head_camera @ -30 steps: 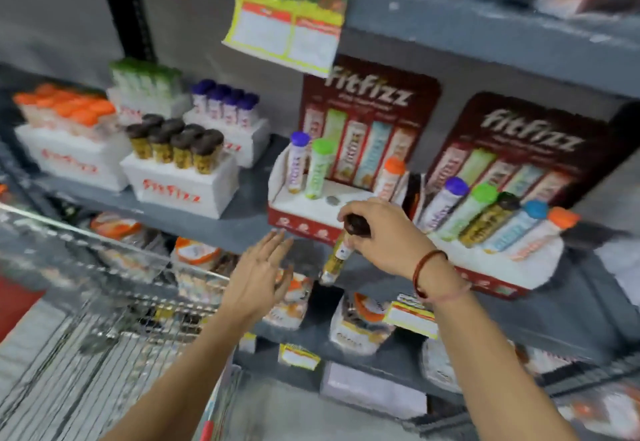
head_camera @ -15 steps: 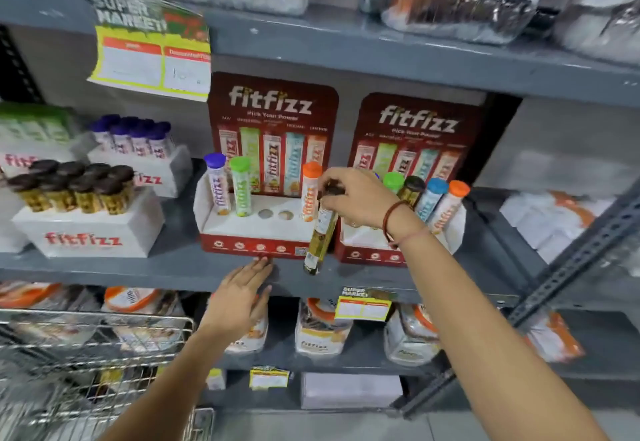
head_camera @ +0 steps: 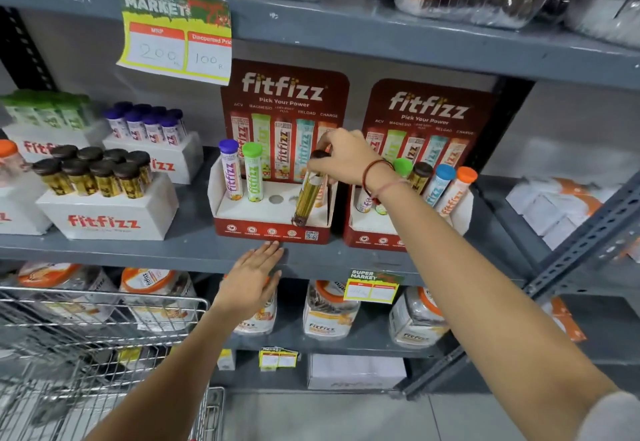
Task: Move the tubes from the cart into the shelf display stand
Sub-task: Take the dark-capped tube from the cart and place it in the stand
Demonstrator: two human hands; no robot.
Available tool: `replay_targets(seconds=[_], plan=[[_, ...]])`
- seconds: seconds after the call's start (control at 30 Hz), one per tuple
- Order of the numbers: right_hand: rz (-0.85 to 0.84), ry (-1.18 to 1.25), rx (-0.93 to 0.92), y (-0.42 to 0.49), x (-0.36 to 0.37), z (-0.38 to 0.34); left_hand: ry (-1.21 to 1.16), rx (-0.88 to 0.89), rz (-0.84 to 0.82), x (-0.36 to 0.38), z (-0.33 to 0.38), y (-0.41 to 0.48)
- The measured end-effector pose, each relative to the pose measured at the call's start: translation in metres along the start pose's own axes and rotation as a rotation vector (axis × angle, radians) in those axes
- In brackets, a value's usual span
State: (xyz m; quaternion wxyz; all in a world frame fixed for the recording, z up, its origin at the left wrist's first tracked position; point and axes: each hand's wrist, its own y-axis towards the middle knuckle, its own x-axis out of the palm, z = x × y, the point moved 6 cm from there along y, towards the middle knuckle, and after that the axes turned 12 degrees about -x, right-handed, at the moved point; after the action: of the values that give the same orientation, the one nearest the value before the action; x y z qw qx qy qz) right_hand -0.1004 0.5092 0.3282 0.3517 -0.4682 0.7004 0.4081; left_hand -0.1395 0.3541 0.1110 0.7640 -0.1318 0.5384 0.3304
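Note:
My right hand [head_camera: 341, 160] grips the dark cap of a gold tube [head_camera: 307, 198], which hangs tilted over the white tray of the left red fitfizz display stand [head_camera: 270, 232]. That stand holds a purple-capped tube [head_camera: 231, 174], a green-capped tube [head_camera: 254, 177] and an orange tube mostly hidden behind the gold one; two round holes [head_camera: 276, 199] are bare. My left hand [head_camera: 251, 281] lies flat and empty against the shelf's front edge, fingers touching just below the stand. The wire cart [head_camera: 104, 336] is at the lower left.
A second fitfizz stand [head_camera: 367, 239] to the right is full of tubes. White boxes [head_camera: 104, 219] of dark-capped, purple and green tubes sit at the left of the grey shelf [head_camera: 173, 250]. Jars fill the shelf below. A slanted metal brace [head_camera: 554, 267] crosses the right side.
My view has come closer to the shelf. My right hand has carried the gold tube up and left, from below the shelf edge to above the left stand's tray. My left hand has risen to the shelf edge.

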Motion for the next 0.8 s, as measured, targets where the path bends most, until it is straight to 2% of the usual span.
replay_targets(seconds=[0.23,0.47,0.67,0.8], plan=[[0.111,-0.081,0.017,0.015,0.006,0.000,0.015,0.041,-0.018,0.002,-0.005,0.002],[0.118,-0.110,0.034,0.022,0.008,0.004,0.027,0.014,0.044,-0.005,-0.022,0.000],[-0.014,-0.065,0.032,0.032,0.009,0.007,0.012,0.018,0.036,-0.005,-0.025,0.000],[-0.105,0.159,0.075,0.036,0.011,0.005,0.006,0.019,0.045,-0.005,-0.024,-0.001]])
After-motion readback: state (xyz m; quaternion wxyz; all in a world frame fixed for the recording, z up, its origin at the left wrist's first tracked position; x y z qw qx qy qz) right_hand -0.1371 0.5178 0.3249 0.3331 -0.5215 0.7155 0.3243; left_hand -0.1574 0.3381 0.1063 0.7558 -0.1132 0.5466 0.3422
